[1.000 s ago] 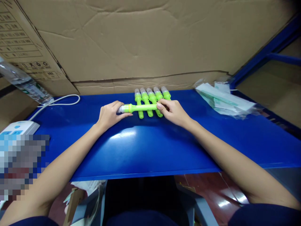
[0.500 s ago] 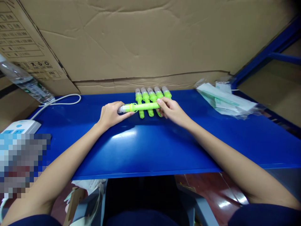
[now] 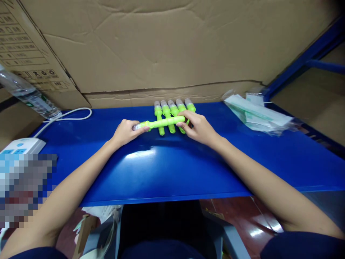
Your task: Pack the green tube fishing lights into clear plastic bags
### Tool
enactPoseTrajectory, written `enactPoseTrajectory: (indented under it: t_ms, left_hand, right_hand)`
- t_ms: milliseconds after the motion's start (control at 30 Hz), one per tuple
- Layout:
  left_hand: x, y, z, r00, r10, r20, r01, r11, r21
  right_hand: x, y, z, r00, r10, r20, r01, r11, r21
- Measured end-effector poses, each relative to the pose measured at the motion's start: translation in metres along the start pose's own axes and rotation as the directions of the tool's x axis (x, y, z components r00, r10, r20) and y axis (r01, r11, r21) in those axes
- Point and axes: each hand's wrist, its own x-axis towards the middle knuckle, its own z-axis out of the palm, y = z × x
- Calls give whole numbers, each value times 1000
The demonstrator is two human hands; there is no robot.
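A long neon-green pen-like stick (image 3: 161,123) with a clear cap end lies crosswise over a row of several similar green sticks (image 3: 172,111) on the blue table (image 3: 167,162). My left hand (image 3: 125,132) pinches its clear-capped left end. My right hand (image 3: 198,127) grips its right end with curled fingers, resting over the right part of the row.
Creased cardboard (image 3: 161,46) stands behind the table. A clear plastic bottle (image 3: 27,95) and a white cable (image 3: 70,115) lie at the back left, beside a white device (image 3: 23,145). Clear bags of flat packets (image 3: 256,113) sit at the back right.
The crosswise stick has tilted slightly, its right end a little higher. My left hand shifted from covering the cap end to pinching its tip; my right hand closed further round the other end.
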Motion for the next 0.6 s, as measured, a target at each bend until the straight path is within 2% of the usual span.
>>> enactPoseTrajectory:
  t_ms: [200, 367, 600]
  left_hand:
    - [1, -2, 0, 1000, 0, 28, 0, 1000, 16]
    - [0, -4, 2, 999, 23, -23, -22, 997, 68]
    - [-2, -7, 6, 982, 125, -145, -89, 969, 231]
  right_hand:
    - [-3, -2, -2, 998, 14, 57, -10, 997, -80]
    - [0, -5, -4, 987, 102, 125, -108, 994, 35]
    - [3, -8, -7, 968, 161, 191, -198, 961, 191]
